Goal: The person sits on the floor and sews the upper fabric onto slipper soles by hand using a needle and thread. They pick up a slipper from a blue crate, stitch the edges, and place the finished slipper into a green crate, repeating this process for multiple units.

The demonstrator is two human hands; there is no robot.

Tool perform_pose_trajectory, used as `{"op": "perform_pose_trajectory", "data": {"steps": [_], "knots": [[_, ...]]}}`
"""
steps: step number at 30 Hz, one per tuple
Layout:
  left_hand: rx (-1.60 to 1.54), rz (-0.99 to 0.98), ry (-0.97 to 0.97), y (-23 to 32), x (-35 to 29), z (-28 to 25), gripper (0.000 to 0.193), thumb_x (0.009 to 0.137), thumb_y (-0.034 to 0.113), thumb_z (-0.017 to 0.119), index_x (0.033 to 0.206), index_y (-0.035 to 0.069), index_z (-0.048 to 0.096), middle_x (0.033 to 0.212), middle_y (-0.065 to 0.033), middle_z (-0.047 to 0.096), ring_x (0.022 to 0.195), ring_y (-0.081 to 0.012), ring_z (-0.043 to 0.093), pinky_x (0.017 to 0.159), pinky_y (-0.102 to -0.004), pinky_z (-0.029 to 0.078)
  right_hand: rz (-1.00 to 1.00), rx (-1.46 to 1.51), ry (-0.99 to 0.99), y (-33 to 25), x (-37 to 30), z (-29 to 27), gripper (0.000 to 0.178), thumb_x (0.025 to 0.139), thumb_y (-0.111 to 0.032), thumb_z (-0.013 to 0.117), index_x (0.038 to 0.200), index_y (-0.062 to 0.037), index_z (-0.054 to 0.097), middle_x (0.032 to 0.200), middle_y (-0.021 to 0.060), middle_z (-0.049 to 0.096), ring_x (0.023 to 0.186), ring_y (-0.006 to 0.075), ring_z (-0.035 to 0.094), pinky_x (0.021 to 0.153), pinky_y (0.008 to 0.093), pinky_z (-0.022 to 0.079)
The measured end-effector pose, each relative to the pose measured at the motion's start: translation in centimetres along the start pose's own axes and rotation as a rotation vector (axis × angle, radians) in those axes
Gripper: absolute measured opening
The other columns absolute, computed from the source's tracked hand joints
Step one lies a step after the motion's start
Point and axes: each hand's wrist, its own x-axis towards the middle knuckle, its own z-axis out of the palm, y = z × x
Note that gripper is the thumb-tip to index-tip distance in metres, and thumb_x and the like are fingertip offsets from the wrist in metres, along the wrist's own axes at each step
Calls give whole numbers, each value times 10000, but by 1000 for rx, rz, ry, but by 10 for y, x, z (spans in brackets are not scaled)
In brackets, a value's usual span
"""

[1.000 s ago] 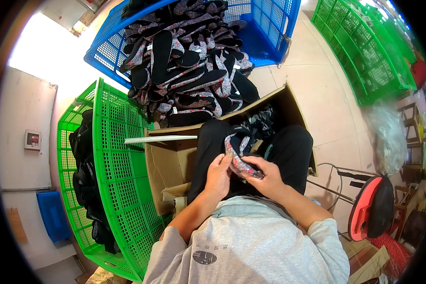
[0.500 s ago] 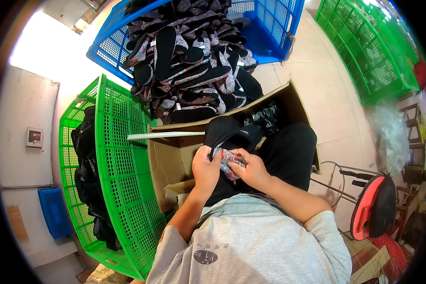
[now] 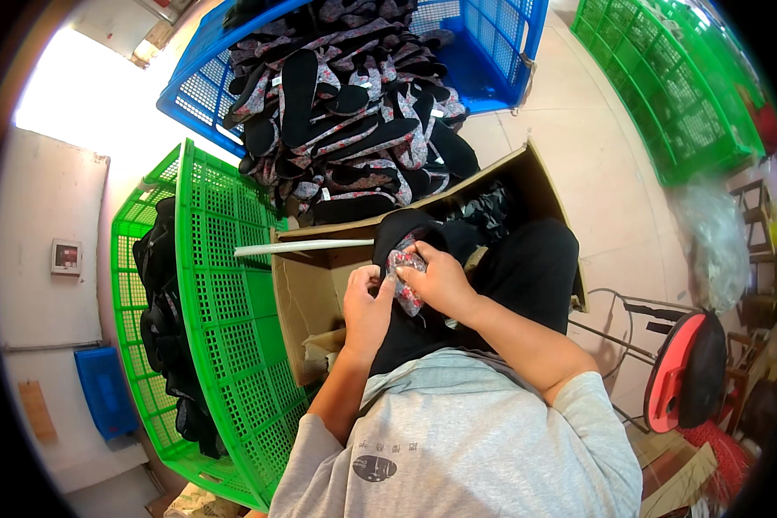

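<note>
A fabric slipper, black with grey-and-red floral cloth (image 3: 407,293), is held over my lap. My right hand (image 3: 445,283) grips the floral part from the right, its thumb and fingers pressed into the cloth. From the left, my left hand (image 3: 367,304) has its fingers curled and its thumb against the cloth's edge. The slipper's black part (image 3: 399,224) stands above the fingers, next to the end of a pale rod (image 3: 306,247). How far the rod reaches behind the slipper is hidden. Beneath is an open cardboard box (image 3: 306,298) with dark crumpled plastic (image 3: 485,214) inside.
Ahead, a pile of black-and-floral slippers (image 3: 354,129) spills from a blue crate (image 3: 492,95). A green crate (image 3: 233,302) with black items (image 3: 168,328) stands close on my left. Another green crate (image 3: 665,95) and a red-and-black round seat (image 3: 686,371) are on the right.
My right hand has shifted up the slipper and more floral cloth now shows. My left hand has moved slightly left and down. The pile and crates are unchanged.
</note>
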Motion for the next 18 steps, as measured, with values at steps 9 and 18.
{"op": "perform_pose_trajectory", "data": {"steps": [9, 18], "knots": [[-607, -250, -234, 20, -20, 4, 334, 887, 12, 711, 1163, -18, 526, 1078, -79, 623, 989, -131, 609, 901, -280, 501, 404, 567, -172, 0, 34, -19, 261, 876, -92, 714, 1087, 25, 615, 941, 85, 681, 798, 156, 659, 717, 311, 551], [-239, -97, -33, 4, -32, 22, 288, 771, 91, 833, 877, -16, 588, 980, -65, 633, 799, -79, 598, 709, -257, 517, 442, 660, -137, -3, 35, -13, 196, 875, -69, 708, 1027, 2, 608, 905, 80, 669, 762, 154, 660, 700, 315, 552]]}}
